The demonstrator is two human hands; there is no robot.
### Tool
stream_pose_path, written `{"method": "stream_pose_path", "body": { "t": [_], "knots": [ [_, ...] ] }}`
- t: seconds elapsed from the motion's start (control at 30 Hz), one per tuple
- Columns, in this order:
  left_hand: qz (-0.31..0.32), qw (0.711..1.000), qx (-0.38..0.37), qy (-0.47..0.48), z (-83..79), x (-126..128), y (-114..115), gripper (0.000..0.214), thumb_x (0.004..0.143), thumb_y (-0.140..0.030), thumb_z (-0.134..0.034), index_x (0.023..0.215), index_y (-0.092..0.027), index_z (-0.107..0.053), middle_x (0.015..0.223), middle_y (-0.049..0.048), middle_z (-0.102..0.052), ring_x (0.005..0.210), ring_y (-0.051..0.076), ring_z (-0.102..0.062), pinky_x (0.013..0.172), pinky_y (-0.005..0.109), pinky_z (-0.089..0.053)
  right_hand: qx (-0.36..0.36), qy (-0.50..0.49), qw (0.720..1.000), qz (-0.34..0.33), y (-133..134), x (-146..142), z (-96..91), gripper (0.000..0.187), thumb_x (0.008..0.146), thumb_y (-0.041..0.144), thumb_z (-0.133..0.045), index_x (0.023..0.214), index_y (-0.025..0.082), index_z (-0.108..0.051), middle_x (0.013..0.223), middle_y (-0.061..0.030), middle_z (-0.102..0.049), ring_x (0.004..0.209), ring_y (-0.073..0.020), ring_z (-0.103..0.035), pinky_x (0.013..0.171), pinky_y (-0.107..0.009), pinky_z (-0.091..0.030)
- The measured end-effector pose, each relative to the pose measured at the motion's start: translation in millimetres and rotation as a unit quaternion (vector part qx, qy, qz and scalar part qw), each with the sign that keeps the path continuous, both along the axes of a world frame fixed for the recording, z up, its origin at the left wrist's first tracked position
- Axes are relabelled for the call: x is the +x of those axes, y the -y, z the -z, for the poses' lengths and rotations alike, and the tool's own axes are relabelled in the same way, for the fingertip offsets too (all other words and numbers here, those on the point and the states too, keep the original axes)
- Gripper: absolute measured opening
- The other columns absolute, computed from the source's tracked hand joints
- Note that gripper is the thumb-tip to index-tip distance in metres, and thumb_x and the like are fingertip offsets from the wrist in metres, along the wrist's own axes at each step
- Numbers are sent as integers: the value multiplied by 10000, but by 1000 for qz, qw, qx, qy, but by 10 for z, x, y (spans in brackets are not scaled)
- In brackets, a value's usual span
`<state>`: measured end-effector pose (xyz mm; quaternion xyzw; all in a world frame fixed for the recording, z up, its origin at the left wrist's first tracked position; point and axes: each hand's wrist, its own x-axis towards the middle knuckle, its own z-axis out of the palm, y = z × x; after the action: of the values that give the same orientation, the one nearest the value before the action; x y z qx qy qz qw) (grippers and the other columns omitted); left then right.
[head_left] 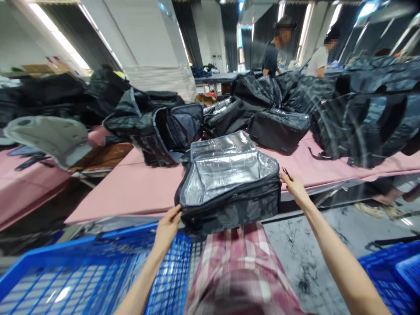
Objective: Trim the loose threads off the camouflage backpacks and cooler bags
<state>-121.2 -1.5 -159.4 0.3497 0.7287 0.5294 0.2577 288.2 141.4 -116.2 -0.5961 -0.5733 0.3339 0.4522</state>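
An open dark cooler bag [229,205] with a silver foil lining and its lid flipped back sits at the near edge of the pink table [138,188]. My left hand [168,227] grips the bag's front left corner, fingers closed on the rim. My right hand [293,183] is at the bag's right rear corner, fingers pinched on a small dark thing, perhaps scissors or a zip pull, too small to name.
Several more dark bags [278,127] are piled across the table behind. Blue plastic crates stand at lower left [82,275] and lower right [393,271]. Two people [272,52] stand at a far table. A grey moulded panel [49,138] lies at left.
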Motion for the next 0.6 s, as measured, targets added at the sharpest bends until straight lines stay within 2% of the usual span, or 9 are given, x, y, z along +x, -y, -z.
{"method": "stream_pose_path", "body": {
  "t": [0.07,0.13,0.2,0.23,0.3,0.4,0.5,0.6],
  "knots": [
    [9,991,-55,122,51,39,259,282,644,-338,-598,853,-155,-650,854,53,-675,837,205,-618,694,294,-509,-40,14,998,-56,181,-20,69,408,657,520,-596,669,115,-650,541,-6,-552,580,-148,-514,562,-248,-402],
    [15,965,-95,243,26,106,442,355,695,-439,-543,862,-136,-620,853,75,-661,731,192,-623,595,296,-507,-84,21,991,-100,362,-20,118,384,635,500,-625,682,120,-659,531,-1,-543,562,-141,-499,554,-248,-396],
    [25,949,-131,285,16,195,543,401,709,-481,-527,877,-125,-604,845,87,-648,682,186,-616,562,300,-498,-140,26,983,-112,512,-12,150,406,648,520,-598,698,123,-662,450,20,-479,485,-125,-445,497,-247,-370],
    [29,954,-148,259,43,247,574,379,684,-451,-570,869,-122,-604,833,85,-642,695,190,-613,579,303,-498,-160,34,981,-107,575,-14,171,413,650,528,-586,693,123,-659,423,28,-451,458,-120,-417,475,-246,-355],
    [33,976,-167,137,179,351,627,293,587,-291,-664,824,-127,-611,825,73,-635,788,215,-604,667,315,-495,-167,58,979,-98,696,-34,254,382,627,506,-595,667,130,-646,447,20,-479,467,-121,-419,477,-249,-355],
    [41,986,-160,-32,487,445,761,256,504,-123,-636,757,-151,-617,866,68,-631,927,260,-566,805,345,-458,-145,93,978,-120,903,-37,506,283,600,427,-599,634,147,-626,594,-17,-598,572,-157,-505,542,-261,-400],
    [78,976,-177,-99,661,409,988,174,558,-198,-633,726,-160,-618,848,72,-630,938,266,-557,833,349,-432,-172,119,967,-145,1144,74,787,272,598,413,-597,688,161,-644,681,-41,-653,642,-204,-569,585,-290,-439],
    [81,949,-258,-163,549,346,1226,212,626,-382,-639,641,-176,-593,685,48,-591,808,256,-574,744,338,-433,-149,198,963,-108,1361,192,861,377,621,437,-607,885,173,-662,841,-68,-681,747,-251,-607,651,-335,-461]
  ]
}}
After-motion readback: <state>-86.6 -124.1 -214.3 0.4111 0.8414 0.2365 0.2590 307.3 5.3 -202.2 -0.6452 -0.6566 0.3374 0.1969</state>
